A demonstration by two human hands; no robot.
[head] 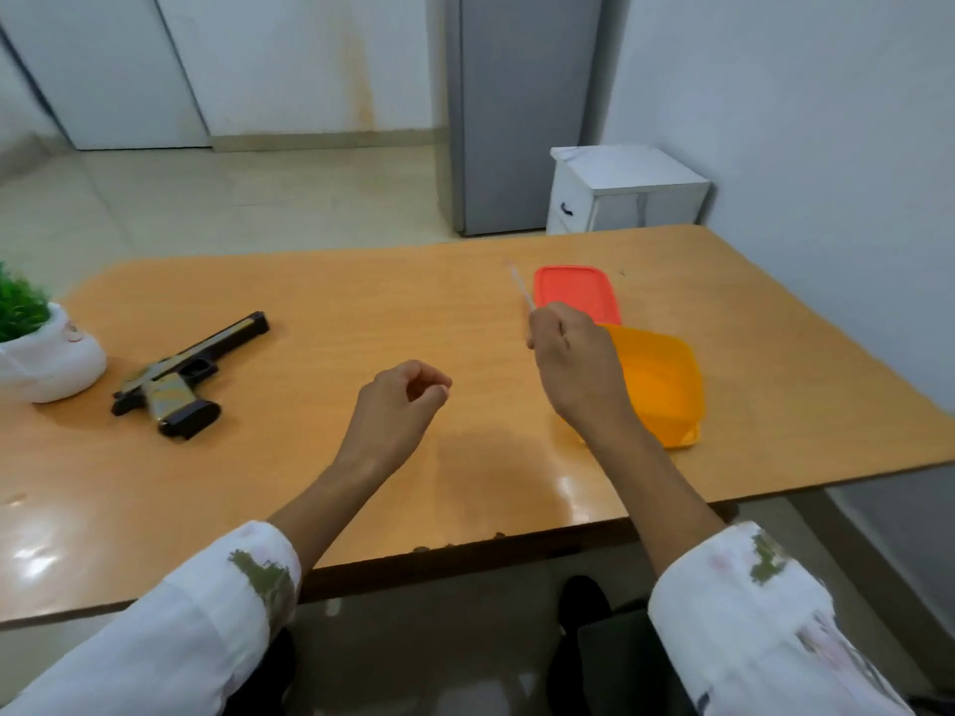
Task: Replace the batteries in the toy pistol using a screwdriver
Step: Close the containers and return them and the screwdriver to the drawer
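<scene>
- The toy pistol [175, 375] lies flat on its side at the left of the bench [362, 297], its barrel pointing away and to the right and its grip towards the near edge. Neither hand touches it.
- The left hand [398, 405] is raised over the middle of the bench. Its fingers are curled in with the thumb meeting the fingertips, and nothing shows in it.
- The right hand [568, 359] is closed round a thin pale tool [519, 284], whose shaft sticks up and away from the fist. The tool is too blurred to make out its tip.
- Behind the right hand an orange box [664, 385] sits on the bench. A red lid [576, 289] lies flat just beyond it, touching or overlapping its far edge.
- A white pot [51, 366] with a green plant [20, 302] stands at the left edge, just beside the back of the pistol.
- White patterned sleeves [196, 617] cover both forearms up to the near bench edge.
- On the floor beyond the bench stands a small white cabinet [628, 191].
</scene>
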